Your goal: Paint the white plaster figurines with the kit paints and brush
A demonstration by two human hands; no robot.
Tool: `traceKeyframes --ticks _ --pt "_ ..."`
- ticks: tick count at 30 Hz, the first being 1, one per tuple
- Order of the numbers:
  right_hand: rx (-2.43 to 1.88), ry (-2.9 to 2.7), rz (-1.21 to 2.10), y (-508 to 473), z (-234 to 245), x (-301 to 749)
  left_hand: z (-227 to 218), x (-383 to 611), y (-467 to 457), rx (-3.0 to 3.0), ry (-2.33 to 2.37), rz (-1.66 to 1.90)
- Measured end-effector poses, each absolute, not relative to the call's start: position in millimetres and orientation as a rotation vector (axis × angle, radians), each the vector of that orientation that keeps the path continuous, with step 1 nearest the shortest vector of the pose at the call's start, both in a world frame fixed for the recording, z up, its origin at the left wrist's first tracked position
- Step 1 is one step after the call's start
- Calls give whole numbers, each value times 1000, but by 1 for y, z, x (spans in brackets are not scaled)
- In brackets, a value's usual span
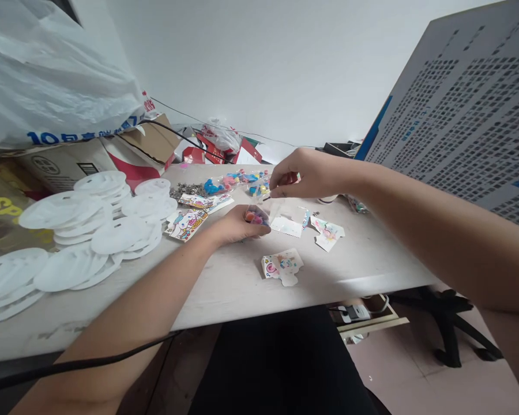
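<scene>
My left hand (pixel 237 223) is closed around a small clear bag of colourful pieces (pixel 256 215), held just above the table. Over the bag's upper end, my right hand (pixel 292 174) has its thumb and fingertips pinched together; what they hold, if anything, is too small to make out. Behind both hands lie clear packets of blue, pink and yellow pieces (pixel 225 183). Left of my left hand are printed cartoon cards (pixel 187 223) and a heap of small metal parts (pixel 189 190). Cut cartoon cards (pixel 282 266) lie nearer me, and a blank white card (pixel 287 226) is beside my left hand.
Stacks of white discs (pixel 116 233) cover the table's left side. Behind them stand a cardboard box (pixel 78 164) and a large white plastic bag (pixel 56 75). A printed board (pixel 458 109) leans at the right. Below the table (pixel 354 265) are an open drawer (pixel 372 323) and a chair base (pixel 447 323).
</scene>
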State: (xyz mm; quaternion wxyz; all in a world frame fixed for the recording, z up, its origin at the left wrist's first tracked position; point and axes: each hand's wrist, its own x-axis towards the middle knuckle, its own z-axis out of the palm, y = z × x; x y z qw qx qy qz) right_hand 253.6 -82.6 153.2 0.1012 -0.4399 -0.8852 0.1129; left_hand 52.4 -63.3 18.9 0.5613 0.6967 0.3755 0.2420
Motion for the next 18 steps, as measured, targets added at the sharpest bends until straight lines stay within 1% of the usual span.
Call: traceKeyframes --ticks 8,15,18 --pt "-1391 -2434 267 -79 165 260 14 52 -58 1607 809 587" --pt "-1258 -2679 323 -98 151 261 16 55 -61 1589 788 590" --pt "-1280 -2825 324 -102 152 256 19 56 -64 1633 848 589"
